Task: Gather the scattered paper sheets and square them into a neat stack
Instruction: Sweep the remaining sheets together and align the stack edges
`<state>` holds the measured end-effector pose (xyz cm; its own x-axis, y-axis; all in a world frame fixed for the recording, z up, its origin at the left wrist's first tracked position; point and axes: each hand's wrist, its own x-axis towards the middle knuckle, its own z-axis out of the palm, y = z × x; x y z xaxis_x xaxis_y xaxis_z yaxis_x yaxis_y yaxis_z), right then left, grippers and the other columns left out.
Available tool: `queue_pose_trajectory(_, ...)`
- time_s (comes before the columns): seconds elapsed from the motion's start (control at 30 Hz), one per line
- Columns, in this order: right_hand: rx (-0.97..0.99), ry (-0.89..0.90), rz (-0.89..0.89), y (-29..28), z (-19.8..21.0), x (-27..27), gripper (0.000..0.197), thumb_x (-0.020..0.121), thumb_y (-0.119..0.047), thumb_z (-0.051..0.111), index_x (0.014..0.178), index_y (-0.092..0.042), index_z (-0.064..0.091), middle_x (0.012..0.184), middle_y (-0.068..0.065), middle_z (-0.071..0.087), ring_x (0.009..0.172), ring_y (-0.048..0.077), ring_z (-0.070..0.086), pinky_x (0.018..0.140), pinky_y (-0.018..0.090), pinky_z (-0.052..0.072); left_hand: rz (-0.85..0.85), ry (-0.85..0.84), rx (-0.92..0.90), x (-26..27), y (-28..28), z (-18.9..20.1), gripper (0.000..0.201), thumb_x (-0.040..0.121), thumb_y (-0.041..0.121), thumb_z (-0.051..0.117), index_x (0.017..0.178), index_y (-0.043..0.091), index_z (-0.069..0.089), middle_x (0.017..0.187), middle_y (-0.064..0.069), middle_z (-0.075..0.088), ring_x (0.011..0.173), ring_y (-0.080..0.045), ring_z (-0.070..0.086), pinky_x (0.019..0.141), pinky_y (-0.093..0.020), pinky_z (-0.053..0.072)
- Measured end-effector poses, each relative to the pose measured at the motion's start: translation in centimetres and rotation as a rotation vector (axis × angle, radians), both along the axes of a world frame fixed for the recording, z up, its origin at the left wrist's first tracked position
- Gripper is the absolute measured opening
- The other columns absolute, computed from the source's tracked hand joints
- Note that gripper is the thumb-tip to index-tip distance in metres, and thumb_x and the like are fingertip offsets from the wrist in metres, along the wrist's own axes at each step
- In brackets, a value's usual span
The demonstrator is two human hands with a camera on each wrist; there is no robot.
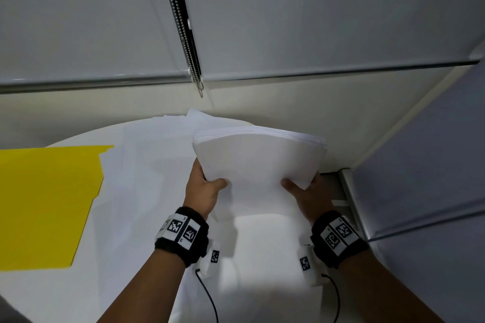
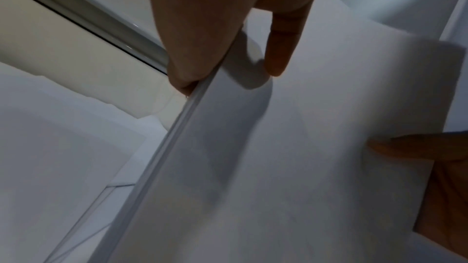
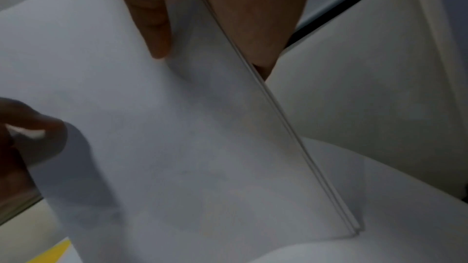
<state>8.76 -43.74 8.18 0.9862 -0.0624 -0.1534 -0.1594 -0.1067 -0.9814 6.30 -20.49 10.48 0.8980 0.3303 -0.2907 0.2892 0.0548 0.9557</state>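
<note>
White table (image 1: 147,217), both hands pinching paper stack (image 1: 258,157)

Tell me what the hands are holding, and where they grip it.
Both hold the paper stack: left hand at its near left corner, right hand at its near right corner.

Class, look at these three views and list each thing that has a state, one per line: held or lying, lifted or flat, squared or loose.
stack: held upright off the table, bowed, top edges slightly fanned
left hand: grips the stack's left edge
right hand: grips the stack's right edge
loose sheets: lying flat, overlapping on the table
yellow folder: lying flat at the left
blind chain: hanging
</note>
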Motion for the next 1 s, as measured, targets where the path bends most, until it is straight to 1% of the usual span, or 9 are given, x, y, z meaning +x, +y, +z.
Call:
queue_pose_trajectory(0.1,-0.026,0.01,-0.011,0.3,0.2,0.3,0.034,0.078,-0.006,0.075,0.11,-0.012,0.064,0.094,-0.005,0.069,0.075,-0.011,0.062,0.071,0.018,0.047,0.011,0.015,0.017,0.3,-0.4,-0.2,0.066,0.057,0.005,0.068,0.12,0.024,0.058,0.111,-0.001,0.07,0.104,-0.025,0.066,0.095,-0.055,0.051)
queue_pose_trajectory(0.27,0.027,-0.028,-0.04,0.0,0.9,-0.2,0.036,0.076,0.002,0.075,0.098,-0.023,0.063,0.093,-0.008,0.069,0.079,-0.003,0.065,0.072,0.017,0.053,0.037,-0.027,-0.022,-0.5,-0.8,-0.5,0.062,0.059,0.004,0.066,0.12,0.018,0.058,0.11,-0.004,0.07,0.104,-0.024,0.066,0.09,-0.044,0.054)
queue_pose_trajectory(0.37,-0.015,0.059,0.013,0.0,-0.2,-1.0,0.033,0.078,0.0,0.074,0.09,-0.027,0.058,0.091,-0.011,0.064,0.083,0.005,0.064,0.076,0.021,0.048,-0.003,0.056,0.026,-1.3,-1.5,-2.1,0.061,0.06,0.009,0.068,0.119,0.022,0.059,0.108,0.0,0.071,0.102,-0.021,0.066,0.093,-0.048,0.053)
queue_pose_trajectory(0.5,-0.079,0.195,0.035,-0.2,-1.6,-1.1,0.05,0.087,-0.021,0.068,0.132,-0.012,0.049,0.112,-0.002,0.053,0.107,0.016,0.049,0.095,0.025,0.033,-0.078,0.143,0.125,-1.5,-1.4,-3.8,0.057,0.068,0.017,0.073,0.122,0.026,0.057,0.114,0.006,0.068,0.105,-0.017,0.064,0.098,-0.046,0.05)
queue_pose_trajectory(0.6,-0.127,0.223,0.024,-0.6,-2.9,-0.6,0.065,0.082,-0.041,0.07,0.135,-0.009,0.049,0.121,0.006,0.058,0.115,0.023,0.053,0.103,0.033,0.036,-0.137,0.132,0.198,-1.9,-0.8,-4.2,0.048,0.079,0.021,0.074,0.122,0.028,0.055,0.114,0.009,0.067,0.103,-0.012,0.064,0.095,-0.036,0.052)
queue_pose_trajectory(0.7,-0.089,0.265,0.066,-0.6,-3.3,-1.3,0.097,0.055,-0.071,0.074,0.13,-0.013,0.055,0.115,0.006,0.062,0.105,0.026,0.059,0.098,0.041,0.044,-0.195,0.117,0.223,-3.1,0.1,-4.6,0.041,0.085,0.025,0.073,0.119,0.031,0.052,0.109,0.019,0.065,0.096,0.007,0.061,0.083,-0.011,0.047)
queue_pose_trajectory(0.83,-0.083,0.319,0.065,-1.1,-5.1,-3.9,0.032,0.089,-0.018,0.064,0.119,-0.017,0.053,0.108,0.008,0.059,0.084,0.022,0.057,0.085,0.034,0.041,-0.141,0.227,0.223,-6.4,3.1,-6.6,0.025,0.088,0.025,0.067,0.103,0.042,0.058,0.098,0.01,0.067,0.081,-0.011,0.065,0.063,-0.012,0.05)
queue_pose_trajectory(0.9,-0.169,0.392,0.082,-2.0,-7.8,-5.1,0.032,0.088,-0.02,0.066,0.119,-0.015,0.058,0.11,0.011,0.063,0.095,0.03,0.061,0.089,0.038,0.045,-0.065,0.255,0.334,-8.4,5.6,-8.0,0.025,0.09,0.019,0.061,0.094,0.043,0.057,0.1,0.011,0.067,0.087,-0.016,0.065,0.069,-0.017,0.051)
queue_pose_trajectory(1.0,-0.224,0.499,0.105,-2.3,-10.2,-6.4,0.037,0.088,-0.019,0.067,0.122,-0.005,0.06,0.107,0.012,0.063,0.107,0.033,0.059,0.093,0.038,0.043,0.115,0.425,0.671,-11.1,10.4,-9.9,0.029,0.088,0.02,0.063,0.115,0.028,0.058,0.124,-0.001,0.057,0.114,-0.026,0.056,0.092,-0.035,0.047)
